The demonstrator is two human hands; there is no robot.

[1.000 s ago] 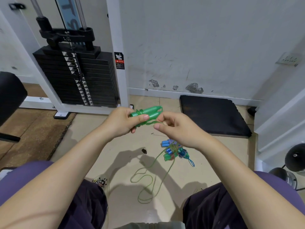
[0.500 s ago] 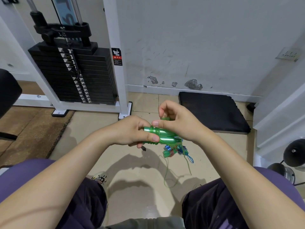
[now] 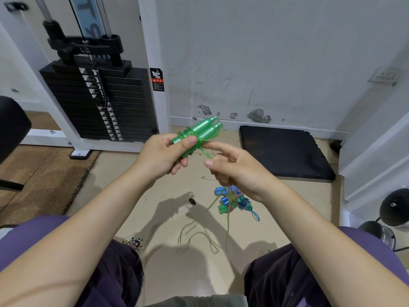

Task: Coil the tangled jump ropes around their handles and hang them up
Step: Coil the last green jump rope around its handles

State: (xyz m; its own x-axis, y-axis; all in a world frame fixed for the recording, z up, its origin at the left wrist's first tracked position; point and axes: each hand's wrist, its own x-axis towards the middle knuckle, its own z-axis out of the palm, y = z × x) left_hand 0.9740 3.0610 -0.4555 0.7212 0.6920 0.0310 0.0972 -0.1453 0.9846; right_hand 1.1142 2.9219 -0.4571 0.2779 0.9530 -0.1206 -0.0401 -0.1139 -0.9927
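Left hand [image 3: 163, 155] grips paired green handles [image 3: 198, 134], centre frame. Right hand [image 3: 234, 171] at 4 o'clock pinches thin green cord [image 3: 205, 153]. Cord likely light, limp, springy; better hold near handles. Spare ropes [image 3: 232, 199] on floor [image 3: 155, 196].

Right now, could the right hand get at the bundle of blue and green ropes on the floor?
Probably not yet: the right hand is guiding green cord, though the bundle lies uncovered just below.
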